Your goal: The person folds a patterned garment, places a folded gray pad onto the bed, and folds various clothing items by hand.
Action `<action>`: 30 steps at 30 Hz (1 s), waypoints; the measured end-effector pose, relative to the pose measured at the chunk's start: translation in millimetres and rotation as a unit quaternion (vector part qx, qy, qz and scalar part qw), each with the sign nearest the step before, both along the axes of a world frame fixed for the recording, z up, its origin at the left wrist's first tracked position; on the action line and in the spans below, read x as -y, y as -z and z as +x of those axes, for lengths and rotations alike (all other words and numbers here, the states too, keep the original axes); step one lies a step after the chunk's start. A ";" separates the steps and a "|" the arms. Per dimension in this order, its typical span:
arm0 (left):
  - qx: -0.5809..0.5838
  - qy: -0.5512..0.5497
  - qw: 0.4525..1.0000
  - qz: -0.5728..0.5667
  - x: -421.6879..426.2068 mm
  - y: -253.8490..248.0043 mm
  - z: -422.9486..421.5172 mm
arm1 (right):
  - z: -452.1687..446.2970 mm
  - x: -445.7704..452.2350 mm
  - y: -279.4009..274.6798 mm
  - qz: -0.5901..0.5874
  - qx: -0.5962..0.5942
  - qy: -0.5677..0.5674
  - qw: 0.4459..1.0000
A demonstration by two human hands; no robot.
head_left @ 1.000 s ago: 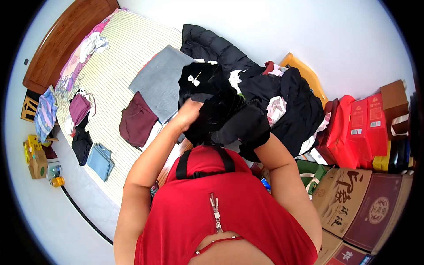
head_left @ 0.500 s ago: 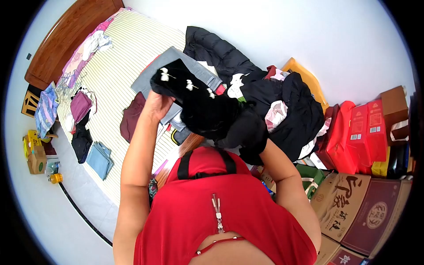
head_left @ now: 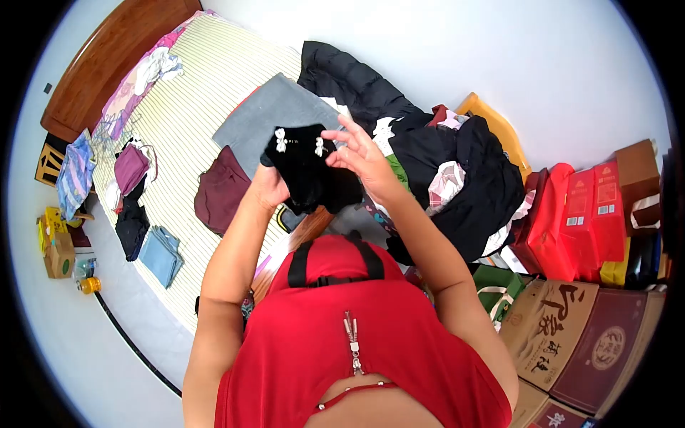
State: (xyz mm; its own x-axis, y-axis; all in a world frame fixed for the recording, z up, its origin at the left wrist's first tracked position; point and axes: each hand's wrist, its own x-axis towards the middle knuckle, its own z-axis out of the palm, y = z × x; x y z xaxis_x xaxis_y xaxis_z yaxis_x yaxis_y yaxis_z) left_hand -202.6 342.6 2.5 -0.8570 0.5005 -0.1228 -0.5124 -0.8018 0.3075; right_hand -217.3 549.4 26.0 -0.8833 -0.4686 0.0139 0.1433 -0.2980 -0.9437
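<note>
Garment [head_left: 300,171] in black, gripped at eight o'clock by the left hand [head_left: 272,188], no longer hides the right hand [head_left: 366,162], splayed at three o'clock, seemingly freer for handling.

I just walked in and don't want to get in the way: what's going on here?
The left hand holds one side of a black garment with white bows. The right hand is at its other side, fingers spread; whether they touch it is unclear. A grey cloth and a maroon garment lie on the bed, with heaped clothes to the right.
</note>
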 end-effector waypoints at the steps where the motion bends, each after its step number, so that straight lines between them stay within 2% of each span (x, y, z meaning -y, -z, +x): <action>1: 0.001 -0.013 1.000 0.012 6.3 -3.2 -1.9 | 0.0 5.3 9.3 0.024 -0.021 0.048 0.998; 2: 0.002 -0.028 0.999 0.022 14.1 -6.1 -3.3 | 0.1 9.4 16.8 0.047 -0.042 0.095 0.994; 3: -0.008 -0.048 0.999 0.017 18.7 -12.1 -3.8 | 0.9 12.6 21.2 0.028 0.008 0.133 0.991; 6: -0.031 -0.046 0.997 0.054 24.4 -19.1 -0.9 | 7.1 23.4 40.3 0.064 0.003 0.123 0.990; 7: -0.026 -0.040 0.997 0.066 22.7 -18.4 1.0 | 11.4 32.0 59.6 0.158 -0.099 0.100 0.977; 10: -0.019 -0.021 0.994 0.109 14.5 -13.6 7.2 | 7.4 28.6 82.4 0.305 -0.135 0.081 0.939; 11: -0.025 -0.016 0.992 0.123 14.0 -13.4 8.3 | -3.4 29.2 114.1 0.301 -0.130 0.092 0.940; 14: -0.045 -0.030 0.989 0.138 17.2 -17.1 7.7 | -2.5 25.3 64.5 0.247 -0.025 0.078 0.966; 15: -0.055 -0.043 0.989 0.129 21.8 -13.6 5.4 | -0.3 26.8 55.0 0.202 -0.044 0.109 0.972; 16: -0.064 -0.056 0.989 0.120 26.5 -8.0 3.5 | -2.0 30.9 51.5 0.095 -0.026 0.119 0.988; 17: -0.046 -0.087 0.992 0.078 30.7 4.8 0.2 | -3.4 31.5 45.8 0.079 -0.032 0.119 0.989; 18: 0.010 -0.060 0.995 0.074 35.8 30.9 -7.3 | -3.0 32.7 34.2 0.063 -0.038 0.119 0.990; 19: 0.015 -0.054 0.988 -0.142 36.6 57.6 -9.9 | -2.3 34.1 24.6 0.059 -0.036 0.097 0.993; 20: 0.019 -0.044 0.935 -0.352 37.1 77.7 -13.1 | -2.9 35.4 14.8 0.055 -0.035 0.077 0.995; 22: -0.167 -0.009 0.840 -0.516 38.6 98.0 -1.7 | -6.7 34.1 3.5 0.092 -0.067 0.065 0.991; 23: -0.145 0.075 0.893 -0.420 49.4 114.9 -1.4 | -9.2 32.0 0.5 0.133 -0.099 0.072 0.984; 25: -0.129 0.031 0.951 -0.281 55.9 105.4 1.4 | -15.4 26.2 -6.7 0.190 -0.137 0.093 0.968; 26: -0.119 0.006 0.971 -0.209 59.8 99.8 2.8 | -21.0 24.2 0.2 0.174 -0.123 0.119 0.970; 27: -0.068 0.037 0.997 -0.029 58.3 78.7 -3.3 | -24.7 23.0 1.6 0.178 -0.143 0.143 0.963; 28: -0.041 -0.006 0.999 -0.018 48.5 45.3 -0.1 | -28.1 20.9 2.4 0.181 -0.163 0.165 0.956; 29: -0.036 -0.038 0.998 -0.024 42.2 33.1 1.1 | -31.1 15.2 5.7 0.247 -0.165 0.156 0.942; 30: -0.032 -0.071 0.997 -0.029 37.3 25.7 1.6 | -31.2 17.8 6.5 0.283 -0.254 0.217 0.899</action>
State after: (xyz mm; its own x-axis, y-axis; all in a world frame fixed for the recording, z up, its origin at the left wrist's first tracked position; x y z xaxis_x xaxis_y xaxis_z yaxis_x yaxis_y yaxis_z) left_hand -201.0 305.3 -23.2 -0.9255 0.3676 -0.0914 -0.3734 -0.8445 0.3839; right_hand -248.5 531.5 19.5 -0.9317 -0.1403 0.3349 -0.3629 0.3267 -0.8727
